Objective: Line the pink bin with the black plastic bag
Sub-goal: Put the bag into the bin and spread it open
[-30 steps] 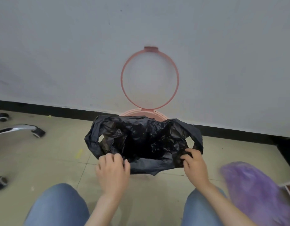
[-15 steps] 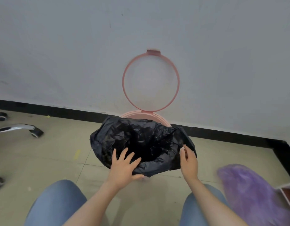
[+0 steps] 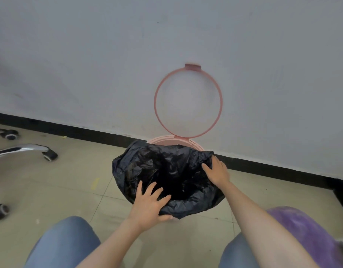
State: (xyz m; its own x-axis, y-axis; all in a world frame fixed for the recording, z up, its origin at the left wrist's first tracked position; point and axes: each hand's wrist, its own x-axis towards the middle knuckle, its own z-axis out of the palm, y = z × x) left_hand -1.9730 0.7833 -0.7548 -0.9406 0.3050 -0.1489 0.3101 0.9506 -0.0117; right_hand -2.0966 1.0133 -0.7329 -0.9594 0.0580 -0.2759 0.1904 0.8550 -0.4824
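Note:
The pink bin (image 3: pixel 166 141) stands on the floor against the wall, and only its far rim shows. Its pink ring lid (image 3: pixel 192 67) is flipped up against the wall. The black plastic bag (image 3: pixel 166 167) is spread over the bin's mouth, sagging into it, with its edges draped outside the near, left and right sides. My left hand (image 3: pixel 149 206) lies on the near edge, fingers spread on top and thumb under the fold. My right hand (image 3: pixel 217 171) rests on the bag's right edge by the far right rim, fingertips at the bag's corner.
A chrome chair leg (image 3: pixel 22 149) with black casters (image 3: pixel 0 210) reaches in at the left. A purple fuzzy object (image 3: pixel 302 233) sits at the lower right. My knees in blue jeans (image 3: pixel 64 244) frame the bottom. A black baseboard (image 3: pixel 89 133) runs along the wall.
The bag has gone from held up and bunched to spread over the bin's mouth. My right hand moved from the near edge to the far right rim. My left hand stayed near.

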